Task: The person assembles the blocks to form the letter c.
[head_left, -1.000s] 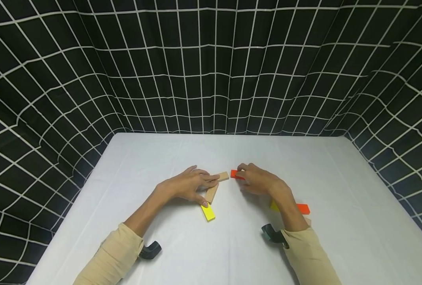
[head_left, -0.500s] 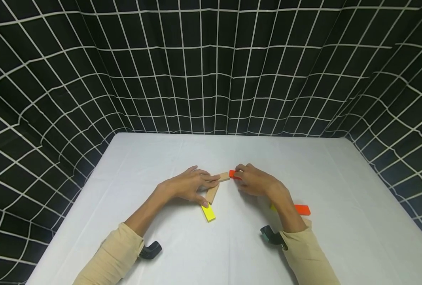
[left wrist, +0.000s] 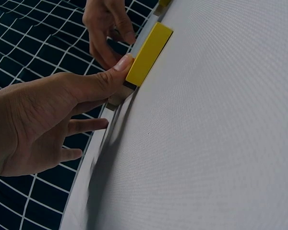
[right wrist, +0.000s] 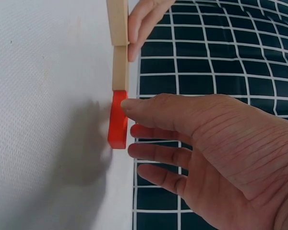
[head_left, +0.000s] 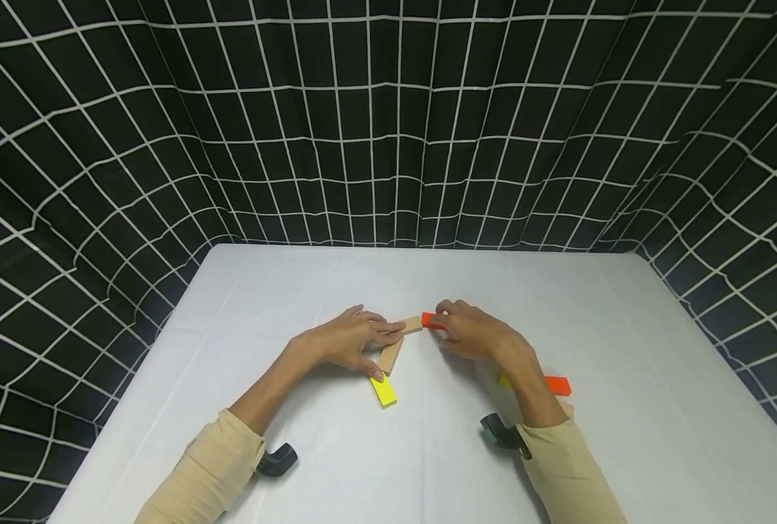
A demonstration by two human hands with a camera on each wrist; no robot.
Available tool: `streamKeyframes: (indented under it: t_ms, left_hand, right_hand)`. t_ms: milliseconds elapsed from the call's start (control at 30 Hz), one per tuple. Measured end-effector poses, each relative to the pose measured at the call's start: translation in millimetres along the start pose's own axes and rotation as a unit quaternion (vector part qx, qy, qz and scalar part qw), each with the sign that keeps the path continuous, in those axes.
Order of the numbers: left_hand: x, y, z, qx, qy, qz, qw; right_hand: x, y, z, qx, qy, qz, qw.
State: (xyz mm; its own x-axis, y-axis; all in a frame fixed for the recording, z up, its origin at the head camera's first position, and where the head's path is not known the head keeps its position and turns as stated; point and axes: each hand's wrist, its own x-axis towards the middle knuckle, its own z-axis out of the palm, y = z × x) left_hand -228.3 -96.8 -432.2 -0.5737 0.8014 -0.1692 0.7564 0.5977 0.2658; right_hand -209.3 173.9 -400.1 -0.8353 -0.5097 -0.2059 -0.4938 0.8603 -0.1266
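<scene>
A curved row of flat blocks lies on the white table: a yellow block [head_left: 384,391] nearest, two plain wooden blocks [head_left: 390,355] in the middle, and a red block [head_left: 430,320] at the far right end. My left hand [head_left: 345,340] spreads over the row; its thumb touches the yellow block's end and its extended fingers rest at the wooden ones. My right hand [head_left: 476,333] pinches the red block, whose end meets the far wooden block [right wrist: 120,68]. The right wrist view shows the thumb on the red block, other fingers loosely bent behind; the index finger is hidden.
Beside and partly under my right forearm lie another red block [head_left: 558,386], a yellow block [head_left: 505,380] and a wooden block [head_left: 568,409]. Black wrist devices [head_left: 278,460] stick out from both sleeves. A black curtain with white grid lines [head_left: 395,145] encloses the table's back and sides.
My right hand has slid the red block slightly left, closing the small gap to the far wooden block. The left hand has stayed in place.
</scene>
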Motion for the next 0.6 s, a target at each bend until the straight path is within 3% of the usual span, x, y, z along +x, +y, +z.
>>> streamKeyframes:
  t_ms: [600]
  left_hand:
    - [-0.3, 0.2, 0.7, -0.008, 0.003, -0.002, 1.0000]
  right_hand:
    - [-1.7, 0.8, -0.1, -0.011, -0.008, -0.011, 0.9998]
